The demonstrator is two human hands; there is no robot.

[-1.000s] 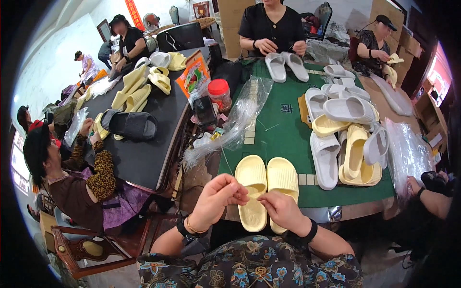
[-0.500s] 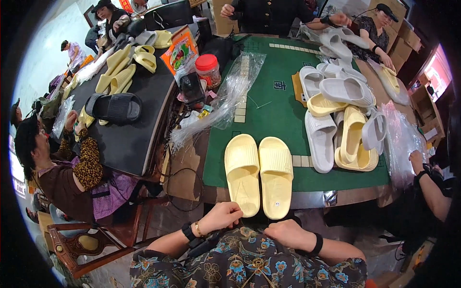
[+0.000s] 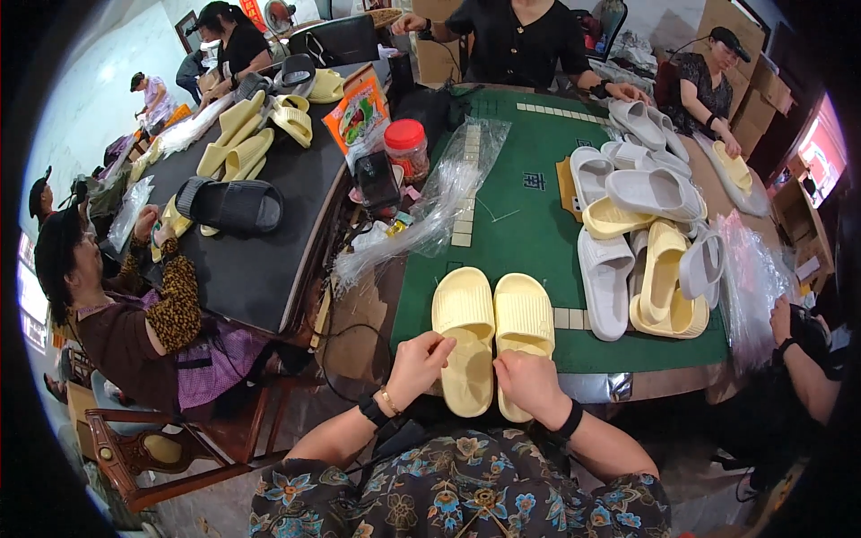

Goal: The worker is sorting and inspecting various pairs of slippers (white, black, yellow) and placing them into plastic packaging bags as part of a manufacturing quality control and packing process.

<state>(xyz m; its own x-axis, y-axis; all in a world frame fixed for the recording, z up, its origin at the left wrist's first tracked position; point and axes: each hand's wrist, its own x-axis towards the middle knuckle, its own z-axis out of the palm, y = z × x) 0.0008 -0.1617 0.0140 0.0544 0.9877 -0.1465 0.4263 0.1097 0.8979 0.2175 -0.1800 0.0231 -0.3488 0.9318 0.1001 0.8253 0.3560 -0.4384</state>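
Observation:
A pair of pale yellow slide slippers lies side by side before me, toes pointing away. My left hand [image 3: 419, 366] is closed in a pinch at the outer edge of the left slipper [image 3: 468, 377]. Over the heel half of the right slipper [image 3: 524, 305], my right hand [image 3: 531, 380] is closed too, its fingers curled under. Anything held between the fingers of either hand is too small or hidden to make out. The slippers rest at the near edge of the green table mat [image 3: 529, 242].
Grey and yellow slippers [image 3: 659, 197] are piled on the right, beside clear plastic bags [image 3: 752, 278]. More clear plastic [image 3: 430, 206] and a red-lidded jar [image 3: 406, 148] lie left. Co-workers sit around; one handles slippers at a black table [image 3: 269, 278].
Both my hands have moved forward from near my body to over the slippers. The view has shifted slightly. Across the table, a person's hand has come to the grey slippers.

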